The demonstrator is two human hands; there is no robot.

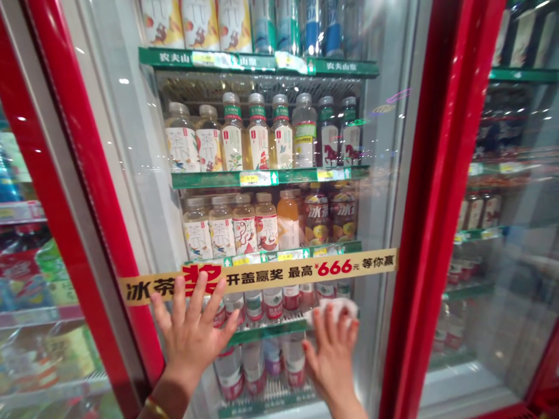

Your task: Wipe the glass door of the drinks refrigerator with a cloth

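Note:
My left hand (192, 334) is spread wide in front of the glass door (379, 215) of an upright drinks fridge, its fingertips over the left part of a yellow printed strip (257, 278). Nothing shows in that hand, and a yellow band circles its wrist. Lower right of the strip, my right hand (334, 361) holds a crumpled white tissue (346, 304) under its fingers, flat against the glass. The fingers hide part of the tissue. Whether the left palm touches the glass, I cannot tell.
Behind the glass, green-edged shelves (262, 178) carry rows of bottled drinks (257, 137). Red door frames (441, 209) stand on both sides. Another fridge section (484, 212) with bottles is at the right, and packaged goods (65, 349) fill shelves at the left.

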